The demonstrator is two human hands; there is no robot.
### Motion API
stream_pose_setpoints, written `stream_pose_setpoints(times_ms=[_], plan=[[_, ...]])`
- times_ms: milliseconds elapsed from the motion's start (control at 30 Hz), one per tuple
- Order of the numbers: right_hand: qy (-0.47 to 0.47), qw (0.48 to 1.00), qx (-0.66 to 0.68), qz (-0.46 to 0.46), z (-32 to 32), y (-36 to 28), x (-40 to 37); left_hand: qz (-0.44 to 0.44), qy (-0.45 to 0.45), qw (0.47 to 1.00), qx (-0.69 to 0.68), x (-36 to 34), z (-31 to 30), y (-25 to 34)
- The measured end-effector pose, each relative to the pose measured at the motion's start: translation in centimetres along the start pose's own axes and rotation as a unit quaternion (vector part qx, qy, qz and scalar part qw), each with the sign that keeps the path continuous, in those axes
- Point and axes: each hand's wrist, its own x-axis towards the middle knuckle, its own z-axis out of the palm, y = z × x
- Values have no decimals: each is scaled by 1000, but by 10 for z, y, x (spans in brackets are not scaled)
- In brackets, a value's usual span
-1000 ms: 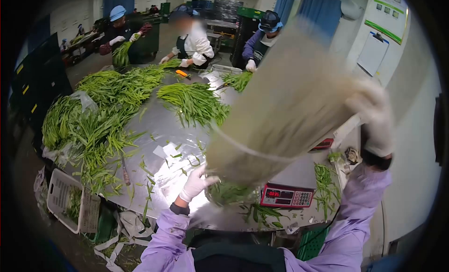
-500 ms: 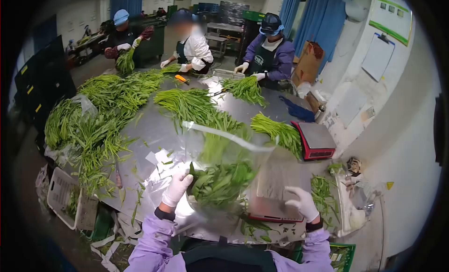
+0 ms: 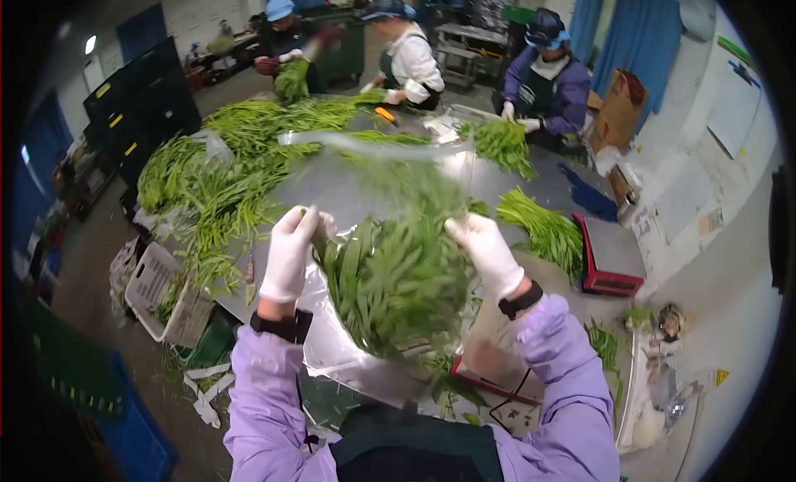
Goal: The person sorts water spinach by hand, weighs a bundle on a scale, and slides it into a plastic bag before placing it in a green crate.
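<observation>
In front of me hangs a clear plastic bag (image 3: pixel 365 140) packed with leafy green vegetables (image 3: pixel 398 287), its pale top edge blurred by motion. My left hand (image 3: pixel 292 251), in a white glove, is closed on the left side of the bag. On the opposite side my right hand (image 3: pixel 487 251), also gloved, pinches the bag. Below it, partly behind my right forearm, a red-edged scale (image 3: pixel 502 349) rests on the metal table (image 3: pixel 489 174).
A large heap of greens (image 3: pixel 224 175) covers the table's left. Another bundle (image 3: pixel 539 229) lies beside a second red scale (image 3: pixel 612 254). A white crate (image 3: pixel 153 283) stands at lower left. Across the table three people (image 3: pixel 547 84) handle greens.
My right hand has moved from open above the scale to a grip on the bag's right side. The bag is lifted higher, and my left hand has risen. The view has shifted.
</observation>
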Motion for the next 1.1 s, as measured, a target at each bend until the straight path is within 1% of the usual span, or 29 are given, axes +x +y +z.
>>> stream_pose_setpoints(times_ms=[33,67,100,167,200,233,267,300,333,367,400,467,500,533,567,600,633,667,700,733,767,800,833,867,900,967,1000,1067,1100], plan=[[-3,999,-35,-38,-5,-9,7,12,17,1000,12,9,-10,-16],[-6,995,-70,-77,-8,-23,13,-15,6,999,42,5,-13,-8],[-7,994,-66,-85,-6,-31,6,19,6,999,43,0,-15,0],[-27,980,-140,-136,-9,-56,-21,63,-19,994,82,-26,-15,33],[-28,970,-177,-163,-13,-56,-33,78,-43,989,115,-40,-16,49],[-51,976,-143,-156,-16,-47,-47,67,-79,986,127,-56,-20,58],[-73,980,-110,-148,-19,-35,-64,75,-144,975,152,-68,-32,53],[-98,968,-156,-170,-23,-17,-80,47,-152,974,161,-88,-36,46],[-109,963,-152,-193,-13,-5,-97,15,-161,972,170,-111,-40,39],[-114,972,-133,-156,-12,33,-115,64,-208,932,290,-127,-51,18],[-169,938,-273,-128,-10,47,-131,113,-258,871,402,-141,-66,-17],[-176,922,-342,-53,13,83,-165,51,-294,858,418,-187,-93,-105],[-157,937,-310,-34,23,97,-181,83,-332,781,523,-206,-110,-136],[-134,951,-280,-16,33,104,-193,-18,-303,781,546,-221,-115,-137],[-113,968,-215,64,43,102,-205,-41,-233,834,498,-235,-124,-146],[-104,968,-215,75,53,100,-215,-65,-161,880,443,-248,-134,-159],[-56,974,-195,104,63,99,-226,-119,-115,921,354,-255,-145,-166],[-8,976,-175,131,73,99,-234,-200,-88,922,318,-266,-152,-173],[19,974,-187,127,84,99,-239,-249,-95,929,259,-279,-158,-189],[24,972,-190,136,94,99,-242,-297,-100,929,199,-291,-163,-205],[40,967,-200,149,104,101,-245,-396,-115,901,135,-289,-156,-199],[56,962,-212,162,113,101,-247,-440,-116,885,99,-289,-150,-201],[58,964,-219,137,123,98,-247,-472,-146,868,53,-290,-148,-207],[64,962,-222,147,132,100,-250,-503,-174,846,6,-282,-141,-203],[67,961,-234,131,140,105,-254,-540,-196,818,5,-277,-135,-195],[74,956,-261,109,155,114,-263,-538,-230,811,-10,-285,-131,-208],[78,955,-262,116,161,120,-270,-530,-244,812,-11,-287,-130,-210],[52,957,-260,120,171,130,-283,-522,-255,814,-17,-294,-132,-213],[20,959,-247,137,176,129,-288,-543,-246,802,-40,-295,-134,-214]])
